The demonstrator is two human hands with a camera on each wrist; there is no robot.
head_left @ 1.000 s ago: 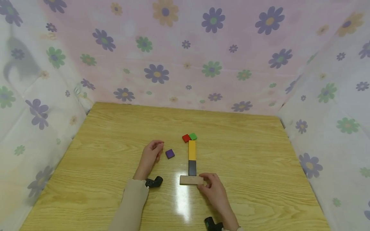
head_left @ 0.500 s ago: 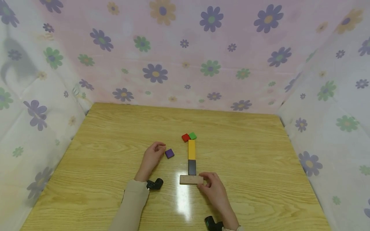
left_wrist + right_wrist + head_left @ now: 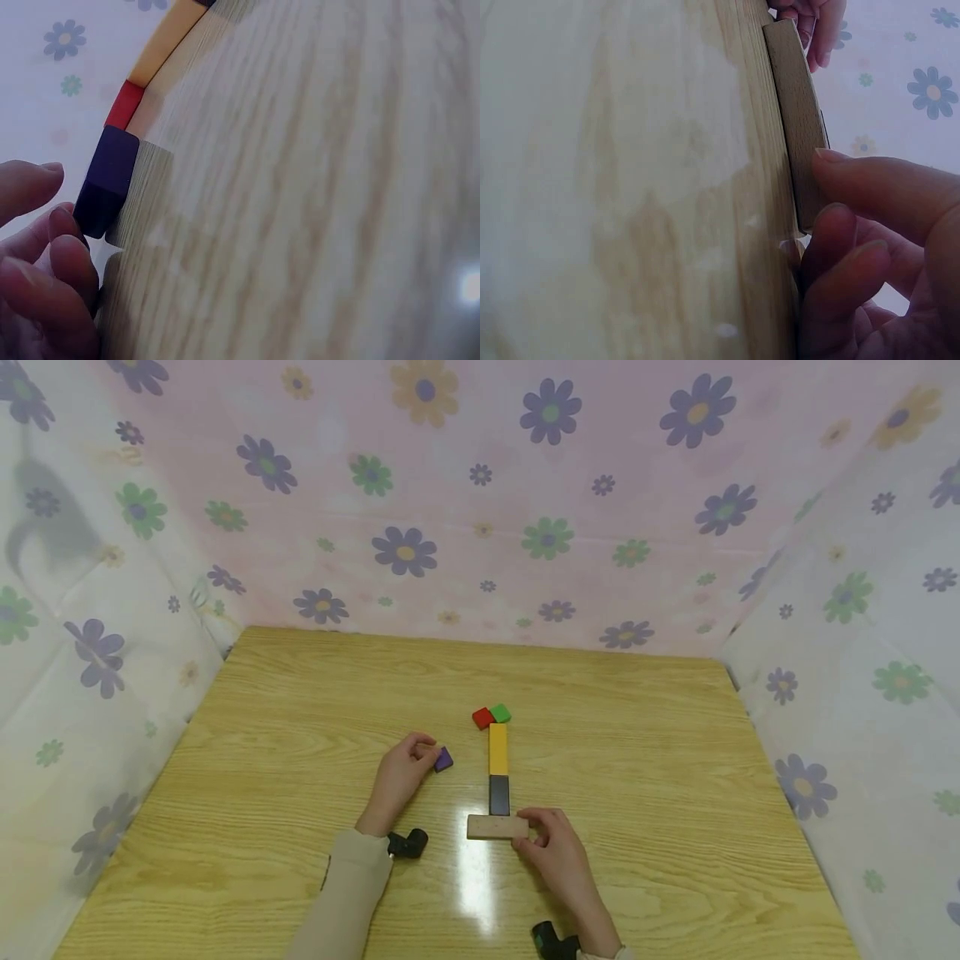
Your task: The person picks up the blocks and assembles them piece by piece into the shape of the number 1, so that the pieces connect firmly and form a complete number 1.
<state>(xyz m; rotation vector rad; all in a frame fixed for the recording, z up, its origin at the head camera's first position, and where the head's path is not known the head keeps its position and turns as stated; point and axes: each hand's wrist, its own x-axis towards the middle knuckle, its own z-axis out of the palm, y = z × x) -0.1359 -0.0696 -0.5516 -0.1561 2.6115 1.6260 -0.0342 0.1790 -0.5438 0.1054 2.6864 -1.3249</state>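
Note:
My left hand (image 3: 400, 775) reaches a small purple square block (image 3: 445, 760), its fingertips overlapping the block's left corner. In the left wrist view, the purple block (image 3: 107, 180) lies on the table with a fingertip right at its near end, while the thumb (image 3: 34, 187) stands apart from it. My right hand (image 3: 557, 853) pinches the right end of a plain wooden block (image 3: 491, 827) between thumb and fingers. That block lies crosswise below a black block (image 3: 498, 795), which lines up with a yellow block (image 3: 498, 749).
Beyond the yellow block's far end lie a red square block (image 3: 483, 718) and a green one (image 3: 501, 713). All rest on a wood-grain table (image 3: 637, 735) enclosed by flowered cloth (image 3: 465, 510). Black wrist devices (image 3: 408, 843) show at both wrists.
The left hand has moved right, from beside the purple block until its fingertips overlap it. The right hand keeps its hold on the wooden block, and the blocks look unmoved.

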